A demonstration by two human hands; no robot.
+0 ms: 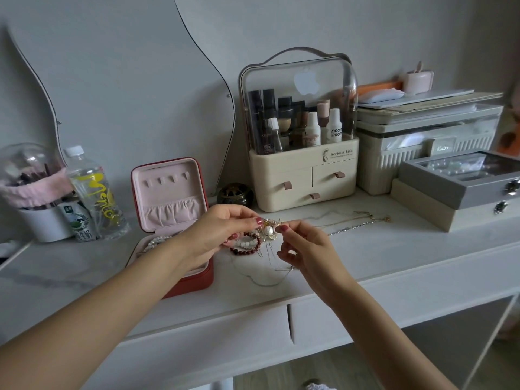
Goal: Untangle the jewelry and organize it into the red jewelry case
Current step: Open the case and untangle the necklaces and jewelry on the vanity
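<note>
Furthest left, your brush jar [33, 187] and bottle [94, 192] stand back against the wall, out of the working space. Next comes the red case [194, 280], standing open with its pink lid [168, 192] propped upright, so the tray faces you and takes a piece as soon as you free it. A pearl strand [157, 242] already lies in it, partly hidden by your forearm.

Your left hand [216, 235] is just right of the case and lifted off the desk [394, 257]. Thumb and forefinger pinch the top of the tangle [267, 229], with the other fingers curled under. That looks like an anchoring hold: it lets the dark red bracelet [244, 249] and white beads hang so the knot shows itself.

Your right hand [304, 249] meets it from the other side, fingertips nipping a gold bit beside the large pearl, likely to tease one strand out. Thin chains [264, 280] trail from the tangle down onto the desk.

Beyond your right hand, two necklaces [351, 222] lie stretched out, well apart from the knot, seemingly sorted and awaiting the case. The makeup box [304, 164] and grey boxes [461, 187] stay behind.
</note>
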